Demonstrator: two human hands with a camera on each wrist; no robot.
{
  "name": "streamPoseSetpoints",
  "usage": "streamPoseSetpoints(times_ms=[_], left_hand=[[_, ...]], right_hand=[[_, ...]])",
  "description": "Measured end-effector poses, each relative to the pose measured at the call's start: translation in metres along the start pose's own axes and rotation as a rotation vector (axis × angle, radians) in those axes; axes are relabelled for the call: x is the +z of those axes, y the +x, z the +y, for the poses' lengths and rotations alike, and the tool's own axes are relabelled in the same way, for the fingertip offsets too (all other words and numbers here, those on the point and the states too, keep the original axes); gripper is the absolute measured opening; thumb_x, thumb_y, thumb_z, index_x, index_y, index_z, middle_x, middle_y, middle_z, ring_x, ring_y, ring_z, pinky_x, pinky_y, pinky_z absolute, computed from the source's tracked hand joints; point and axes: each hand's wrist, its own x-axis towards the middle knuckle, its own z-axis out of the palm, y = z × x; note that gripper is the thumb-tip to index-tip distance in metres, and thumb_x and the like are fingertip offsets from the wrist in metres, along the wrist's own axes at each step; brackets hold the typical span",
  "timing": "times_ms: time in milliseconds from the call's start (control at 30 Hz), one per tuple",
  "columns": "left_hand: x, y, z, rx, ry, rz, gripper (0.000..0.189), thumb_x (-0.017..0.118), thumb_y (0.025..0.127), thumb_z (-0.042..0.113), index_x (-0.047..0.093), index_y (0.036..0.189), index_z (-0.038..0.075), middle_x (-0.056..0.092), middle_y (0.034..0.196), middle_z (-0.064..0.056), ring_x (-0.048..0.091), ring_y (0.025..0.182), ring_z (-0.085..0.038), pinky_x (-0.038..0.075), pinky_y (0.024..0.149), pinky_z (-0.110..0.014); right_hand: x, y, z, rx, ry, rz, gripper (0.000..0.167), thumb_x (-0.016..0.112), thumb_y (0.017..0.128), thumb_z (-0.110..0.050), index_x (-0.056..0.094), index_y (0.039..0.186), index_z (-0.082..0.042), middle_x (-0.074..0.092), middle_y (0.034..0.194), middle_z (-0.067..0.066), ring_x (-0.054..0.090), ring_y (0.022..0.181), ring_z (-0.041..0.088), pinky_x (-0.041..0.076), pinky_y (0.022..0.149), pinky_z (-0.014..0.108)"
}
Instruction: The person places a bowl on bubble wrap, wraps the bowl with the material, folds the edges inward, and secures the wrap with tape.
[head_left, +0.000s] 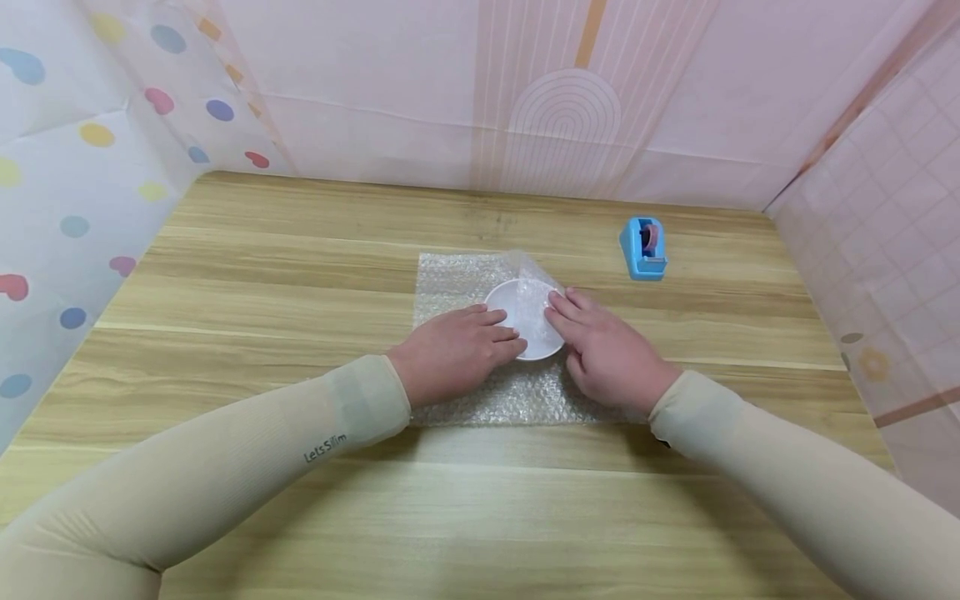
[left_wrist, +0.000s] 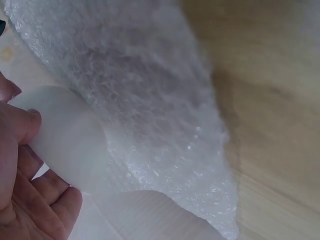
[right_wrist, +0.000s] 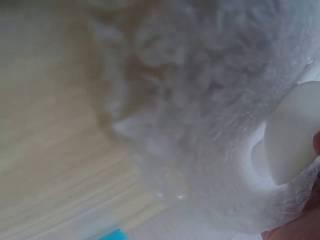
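A small white bowl [head_left: 513, 304] sits on a sheet of bubble wrap [head_left: 450, 279] at the middle of the table. My left hand [head_left: 456, 352] holds its left side, fingers over the rim; the left wrist view shows the thumb against the bowl's smooth outer wall [left_wrist: 70, 140]. On the other side, my right hand [head_left: 611, 350] grips a corner of the bubble wrap, folded over the bowl's upper right part. Bubble wrap [right_wrist: 200, 130] fills much of the right wrist view, where only the edge of that hand shows.
A blue tape dispenser [head_left: 643, 250] with a pinkish roll stands behind and to the right of the wrap. The wood-grain table [head_left: 300, 242] meets patterned wall sheets [head_left: 375, 92] at the back and on both sides.
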Motion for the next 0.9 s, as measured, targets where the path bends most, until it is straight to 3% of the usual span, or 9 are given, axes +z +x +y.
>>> streamPoseSetpoints(times_ms=[200,467,667,767,900], left_hand=[[-0.002,-0.001,-0.003,-0.009,-0.06,-0.05,0.042,0.051,0.108,0.01,0.058,0.15,0.011,0.062,0.152,-0.006,0.052,0.147,-0.031,0.039,0.127,-0.048],[-0.005,-0.005,-0.007,0.014,-0.096,-0.06,0.043,0.05,0.108,0.007,0.057,0.15,0.008,0.06,0.154,-0.009,0.05,0.149,-0.031,0.036,0.129,-0.047],[-0.006,-0.006,-0.012,0.029,-0.076,0.01,0.038,0.057,0.106,0.01,0.064,0.142,0.007,0.065,0.148,-0.008,0.054,0.146,-0.029,0.04,0.127,-0.045],[-0.006,-0.006,-0.018,-0.007,-0.102,0.056,0.039,0.058,0.108,0.024,0.064,0.143,0.007,0.066,0.147,-0.008,0.054,0.146,-0.03,0.039,0.127,-0.045],[-0.006,-0.009,-0.03,-0.107,-0.168,0.095,0.051,0.052,0.11,0.037,0.057,0.15,0.007,0.061,0.153,-0.012,0.051,0.148,-0.033,0.037,0.128,-0.048]], right_hand=[[0.004,-0.002,0.002,-0.065,-0.073,0.038,0.057,0.057,0.102,-0.016,0.048,0.155,0.003,0.039,0.167,0.021,0.031,0.159,0.041,0.025,0.132,0.054],[0.006,-0.005,0.003,-0.13,-0.117,0.02,0.06,0.061,0.103,-0.019,0.045,0.158,0.0,0.037,0.169,0.016,0.03,0.16,0.037,0.026,0.132,0.053],[0.004,-0.006,0.003,-0.127,-0.108,-0.008,0.062,0.062,0.105,-0.026,0.043,0.159,-0.003,0.035,0.171,0.014,0.026,0.162,0.034,0.024,0.133,0.052],[0.004,-0.006,0.004,-0.12,-0.102,-0.018,0.063,0.063,0.105,-0.028,0.042,0.16,-0.004,0.033,0.172,0.013,0.025,0.162,0.034,0.023,0.133,0.052],[0.004,-0.006,0.004,-0.12,-0.102,-0.016,0.062,0.063,0.106,-0.027,0.043,0.16,-0.004,0.034,0.171,0.013,0.025,0.162,0.034,0.023,0.133,0.052]])
